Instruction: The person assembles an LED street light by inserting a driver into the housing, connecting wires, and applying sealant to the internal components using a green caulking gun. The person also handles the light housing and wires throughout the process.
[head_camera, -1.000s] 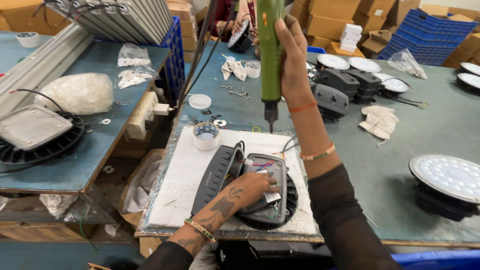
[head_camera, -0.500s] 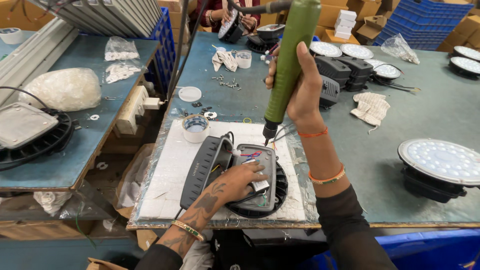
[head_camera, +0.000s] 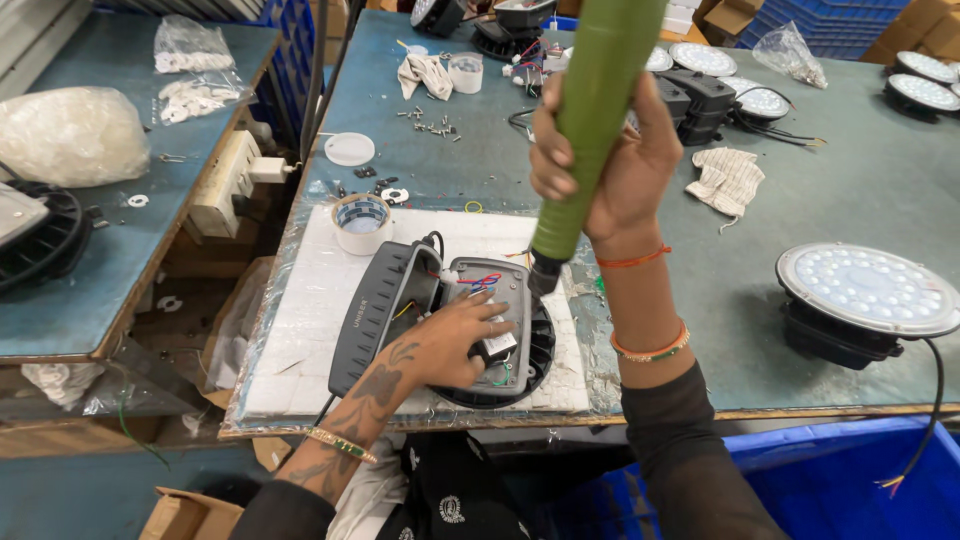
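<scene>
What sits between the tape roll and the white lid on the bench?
In the head view, a few small dark washers and rings lie on the green bench between the tape roll and the white lid.

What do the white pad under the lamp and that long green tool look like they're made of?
The white pad looks like foam sheet: matt, with a faint block pattern, under a clear plastic film that shines at the edges. The green tool, gripped by the right hand, appears to be moulded plastic with a dull, slightly scuffed finish and a dark metal-looking tip. The left hand rests on the lamp's grey housing.

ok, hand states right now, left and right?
Left hand: open, pressing the grey metal driver box.
Right hand: closed around the green cylindrical electric screwdriver.
</scene>
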